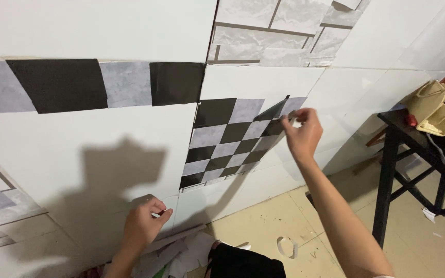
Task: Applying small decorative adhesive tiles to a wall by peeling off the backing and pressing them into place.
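Against white tiled wall (78, 149), our right hand (303, 133) pinches black sticker (273, 110) at checkered patch (227, 141) — half peeled. Left hand (142, 224) curled, braced low. Risk: crooked placement — sticker may crease.

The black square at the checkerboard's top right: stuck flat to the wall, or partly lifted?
Partly lifted. The black square angles off the wall, its upper corner standing free, pinched by the right hand.

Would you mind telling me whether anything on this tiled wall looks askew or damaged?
Yes: the black square at the checkered patch's top right is lifted off the wall, pinched by the right hand. Paper scraps litter the floor by the left hand.
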